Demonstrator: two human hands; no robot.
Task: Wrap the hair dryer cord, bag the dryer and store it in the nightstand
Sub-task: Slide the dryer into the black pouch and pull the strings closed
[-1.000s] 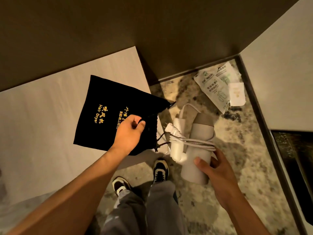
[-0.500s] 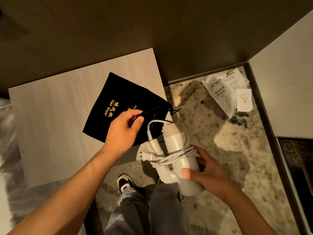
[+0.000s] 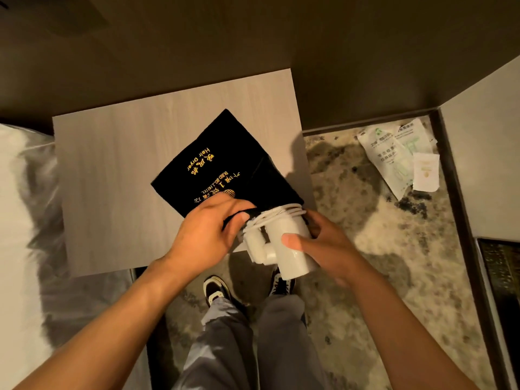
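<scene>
The step in hand looks like feeding the white hair dryer [image 3: 284, 243] nose-first into the black drawstring bag [image 3: 225, 167], which lies flat on the nightstand's wooden surface [image 3: 112, 178] with its mouth at the near right corner. The cord [image 3: 277, 216] is already wound around the dryer's barrel, right at the bag's mouth. The left hand [image 3: 209, 235] has its grip closed on the bag's rim, pinching the dark fabric just left of the dryer; the right hand [image 3: 318, 243] has its grip closed around the dryer's barrel, thumb across the top.

To do this well, the left hand should lift the rim up and away from the surface so the mouth gapes wide, not merely pinch one layer. The cord loops are the likely snag: they sit at the bag's edge and could catch or slide loose, so the push should run straight along the barrel's axis. The folded handle, on the bag side of the barrel, wants tucking in alongside.
</scene>
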